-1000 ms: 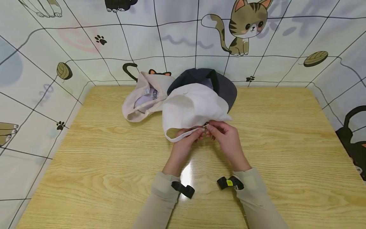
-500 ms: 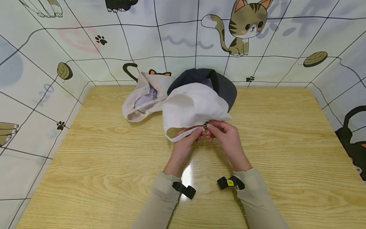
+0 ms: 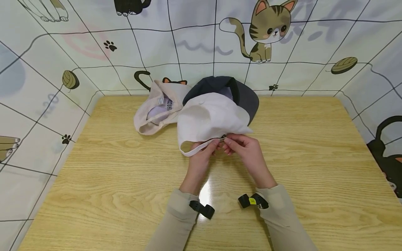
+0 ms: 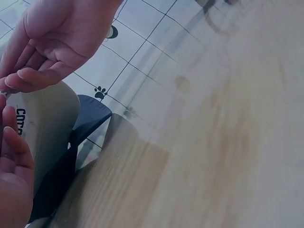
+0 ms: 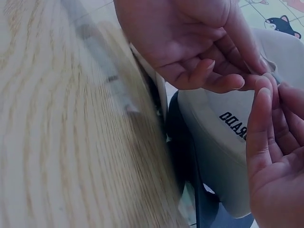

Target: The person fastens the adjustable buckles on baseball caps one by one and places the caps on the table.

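A white baseball cap lies in the middle of the table, its back opening turned toward me. Dark lettering shows on it in the right wrist view. My left hand pinches the end of the cap's white back strap between thumb and fingers. Opposite it, my right hand pinches at the small metal buckle. The fingertips of both hands meet closely there and partly cover the buckle and strap end.
A dark navy cap sits behind the white one, partly covered by it. To its left lies a pale pink cap with its inside showing. A wall cloth with printed cats borders the wooden table at the back and sides.
The fingertips and the buckle have shifted slightly left, and the strap end between the fingers shows less than before. The caps stay in place; the head view tilts a little.
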Motion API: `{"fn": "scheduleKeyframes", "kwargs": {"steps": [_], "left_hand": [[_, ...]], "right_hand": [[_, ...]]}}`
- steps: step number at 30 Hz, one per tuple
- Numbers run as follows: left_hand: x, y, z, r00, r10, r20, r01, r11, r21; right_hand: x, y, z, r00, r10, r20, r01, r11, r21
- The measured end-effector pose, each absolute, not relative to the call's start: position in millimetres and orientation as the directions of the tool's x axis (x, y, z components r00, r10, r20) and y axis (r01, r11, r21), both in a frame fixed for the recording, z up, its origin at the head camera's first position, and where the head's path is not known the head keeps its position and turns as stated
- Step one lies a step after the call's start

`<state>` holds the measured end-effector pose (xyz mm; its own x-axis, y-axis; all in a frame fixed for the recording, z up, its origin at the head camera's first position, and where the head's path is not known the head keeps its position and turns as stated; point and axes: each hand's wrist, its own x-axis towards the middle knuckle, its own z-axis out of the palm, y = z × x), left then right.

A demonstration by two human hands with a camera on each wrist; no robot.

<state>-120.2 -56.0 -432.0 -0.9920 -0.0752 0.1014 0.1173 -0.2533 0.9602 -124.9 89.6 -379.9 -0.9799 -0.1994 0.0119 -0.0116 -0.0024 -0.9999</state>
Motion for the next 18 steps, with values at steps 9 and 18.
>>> {"fn": "scheduleKeyframes", "kwargs": {"steps": [9,18], "left_hand": [[-111,-57,-408,-0.992,-0.083,0.092,0.111,-0.271,0.956],[-110,-56,-404,-0.992,-0.067,0.102,0.116,-0.243,0.963]], "right_hand": [[-127,89,-386,-0.976,-0.217,0.018,-0.009,-0.044,-0.999],[-131,92,-402,-0.982,-0.187,-0.002,0.013,-0.057,-0.998]]}}
